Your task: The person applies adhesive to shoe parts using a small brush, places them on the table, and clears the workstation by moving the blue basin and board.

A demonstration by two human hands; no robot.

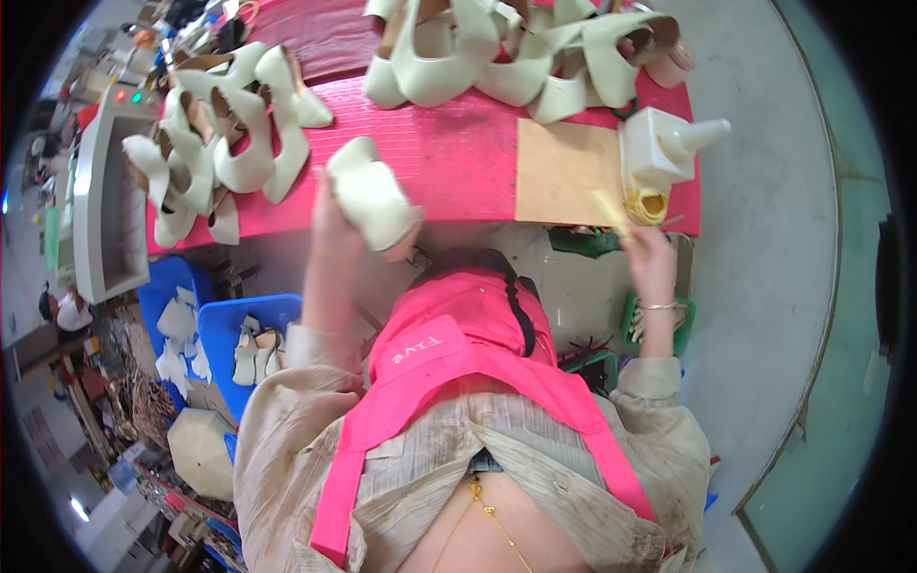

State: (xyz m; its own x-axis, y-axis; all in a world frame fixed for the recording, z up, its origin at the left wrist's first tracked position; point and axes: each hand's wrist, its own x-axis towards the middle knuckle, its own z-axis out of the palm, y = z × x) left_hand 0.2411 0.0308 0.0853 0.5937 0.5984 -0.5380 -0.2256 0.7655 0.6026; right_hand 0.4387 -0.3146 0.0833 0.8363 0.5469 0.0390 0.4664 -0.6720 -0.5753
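Note:
My left hand grips a pale green high-heeled shoe over the front edge of the table, turned so that a broad smooth side shows. Slight blur hides its finer details. Between the fingers of my right hand is a flat, yellowish brush, its end pointing up and to the left. Close to that brush stands a white plastic glue bottle with a cone-shaped spout and a small yellow-crusted opening at its near side. Under the brush's tip lies a tan cardboard sheet.
Pale shoes crowd the left of the pink table, and more shoes stand at its far side. Blue bins with white pieces and shoe parts sit at lower left. A grey machine box adjoins the table's left end.

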